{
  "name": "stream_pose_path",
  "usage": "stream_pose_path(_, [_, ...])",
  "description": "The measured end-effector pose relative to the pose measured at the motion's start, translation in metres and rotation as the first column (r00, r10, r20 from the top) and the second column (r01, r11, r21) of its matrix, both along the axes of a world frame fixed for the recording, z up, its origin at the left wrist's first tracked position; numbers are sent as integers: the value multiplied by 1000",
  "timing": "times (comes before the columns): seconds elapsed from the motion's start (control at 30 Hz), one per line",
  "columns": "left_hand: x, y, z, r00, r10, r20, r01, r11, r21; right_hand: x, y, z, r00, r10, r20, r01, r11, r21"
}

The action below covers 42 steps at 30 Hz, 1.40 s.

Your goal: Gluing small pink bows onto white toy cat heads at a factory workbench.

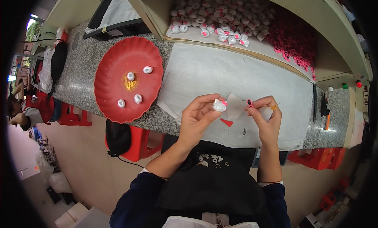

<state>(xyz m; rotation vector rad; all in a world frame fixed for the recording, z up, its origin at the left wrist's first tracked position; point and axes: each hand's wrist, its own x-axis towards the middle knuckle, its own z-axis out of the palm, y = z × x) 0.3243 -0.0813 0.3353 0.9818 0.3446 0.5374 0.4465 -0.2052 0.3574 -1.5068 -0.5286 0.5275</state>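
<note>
upper left: 1 black tray [132, 29] | below: red stool [141, 146], black bag [117, 138]

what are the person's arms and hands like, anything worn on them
The left hand and right hand are ungloved, with no watch or bracelet visible. The bare forearms meet dark navy sleeves, which end near the elbows with a white edge showing.

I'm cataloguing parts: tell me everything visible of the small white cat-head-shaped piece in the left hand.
The small white cat-head-shaped piece is rounded and glossy, perhaps plastic, with pointed ears and a pink bow at its upper right. Facial details are too small to read. It is near upright, front toward the camera, pinched between the left hand's thumb and fingers, above a pale sheet.
</note>
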Motion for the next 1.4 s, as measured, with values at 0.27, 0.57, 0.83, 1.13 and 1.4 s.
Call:
stream_pose_path(0.27, [-5, -3, 1, 999, 31, -12, -25, 938, 346, -25, 0, 0, 981, 123, -148, -90, 973, 211])
stream_pose_path(0.57, [-3, -3, 4, 997, 59, -43, -23, 812, 583, -29, 3, 1, 938, 155, -311, -95, 975, 200])
stream_pose_path(0.83, [-2, -4, 5, 999, 47, -20, -23, 767, 641, -27, 3, -3, 936, 183, -300, -131, 974, 184])
stream_pose_path(1.13, [-4, -6, -1, 999, -27, 26, 10, 865, 501, -34, 6, -5, 960, 128, -247, -85, 980, 181])
stream_pose_path(1.4, [-8, -5, 9, 995, -85, 54, 78, 991, 112, -36, 8, -4, 982, 110, -155, -73, 971, 227])
